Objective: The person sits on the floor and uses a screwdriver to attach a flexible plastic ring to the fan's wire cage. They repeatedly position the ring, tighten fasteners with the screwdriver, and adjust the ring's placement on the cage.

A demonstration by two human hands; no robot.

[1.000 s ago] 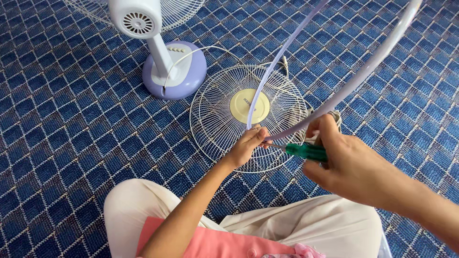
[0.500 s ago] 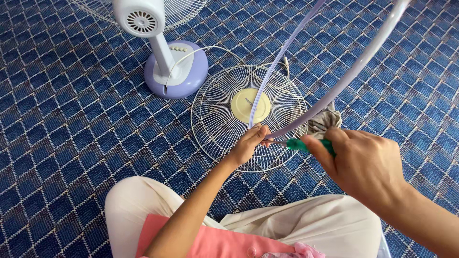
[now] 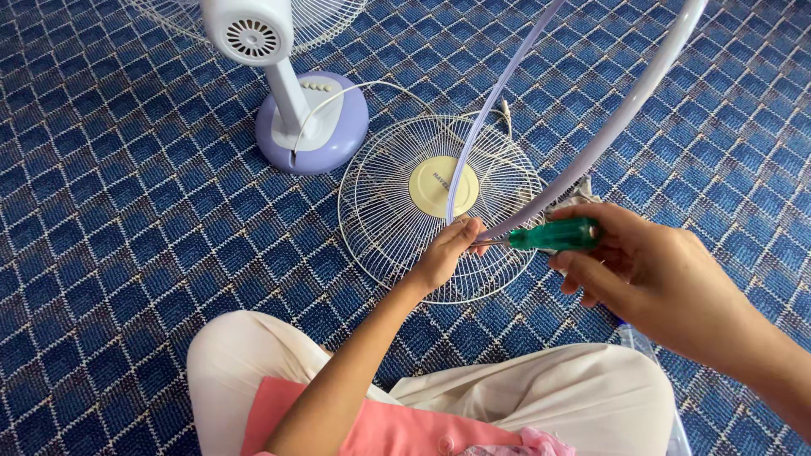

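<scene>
Presently we pinched the lilac ring [image 3: 591, 152] at its lower end in our left hand [image 3: 446, 253]; our right hand [image 3: 650, 270] closed round a green screwdriver [image 3: 553, 235], tip at that joint, above the grille [image 3: 397, 211] on carpet [image 3: 127, 253].

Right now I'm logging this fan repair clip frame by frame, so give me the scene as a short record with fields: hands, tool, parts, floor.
left hand: left hand pinches the lower end of the lilac plastic guard ring
right hand: right hand grips the green-handled screwdriver, tip pointed at the ring's joint by the left fingers
on floor: white wire fan grille with cream centre disc, lying flat under the hands
behind: fan stand with lilac round base and white motor housing
surface: blue patterned carpet
</scene>
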